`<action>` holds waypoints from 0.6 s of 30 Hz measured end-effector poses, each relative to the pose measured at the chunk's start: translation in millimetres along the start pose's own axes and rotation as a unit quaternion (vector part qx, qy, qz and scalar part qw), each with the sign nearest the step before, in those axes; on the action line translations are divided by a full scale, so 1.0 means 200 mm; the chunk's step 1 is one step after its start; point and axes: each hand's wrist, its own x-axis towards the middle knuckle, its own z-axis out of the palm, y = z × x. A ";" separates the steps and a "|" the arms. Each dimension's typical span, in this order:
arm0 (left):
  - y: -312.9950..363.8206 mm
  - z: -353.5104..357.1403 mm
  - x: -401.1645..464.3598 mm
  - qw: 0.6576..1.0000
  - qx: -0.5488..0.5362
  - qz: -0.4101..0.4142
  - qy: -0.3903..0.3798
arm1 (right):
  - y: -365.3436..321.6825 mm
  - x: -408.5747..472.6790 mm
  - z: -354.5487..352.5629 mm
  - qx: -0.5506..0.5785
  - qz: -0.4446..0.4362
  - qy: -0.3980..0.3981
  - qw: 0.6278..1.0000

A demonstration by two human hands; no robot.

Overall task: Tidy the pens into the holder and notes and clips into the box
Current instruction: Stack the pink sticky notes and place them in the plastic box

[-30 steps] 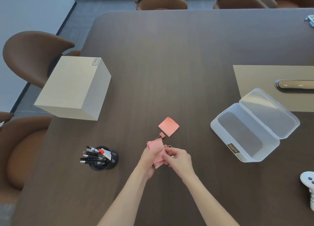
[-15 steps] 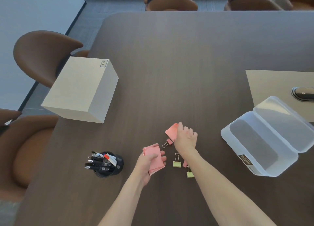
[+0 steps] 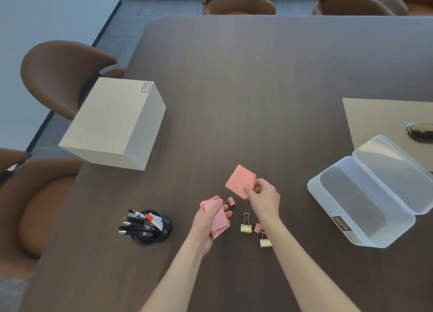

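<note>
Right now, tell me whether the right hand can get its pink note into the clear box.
Probably yes. The right hand holds the pink note above the table, and the clear box lies open to its right with nothing between.

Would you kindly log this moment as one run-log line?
left hand: holds pink notes | right hand: holds pink note pad | clips: on table | box: open, empty | pens: in holder
</note>
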 end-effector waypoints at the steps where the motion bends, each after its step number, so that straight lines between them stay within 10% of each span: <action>1: 0.00 0.01 0.00 1.000 -0.004 0.006 -0.009 | -0.02 -0.07 -0.01 0.053 0.024 -0.022 0.998; 11: 0.02 0.13 -0.08 0.998 0.006 -0.013 -0.067 | -0.07 -0.41 0.01 0.169 0.081 -0.153 0.970; 18: 0.08 0.15 -0.11 0.992 0.050 -0.069 -0.096 | 0.06 -0.31 -0.12 -0.189 -0.250 -0.144 0.939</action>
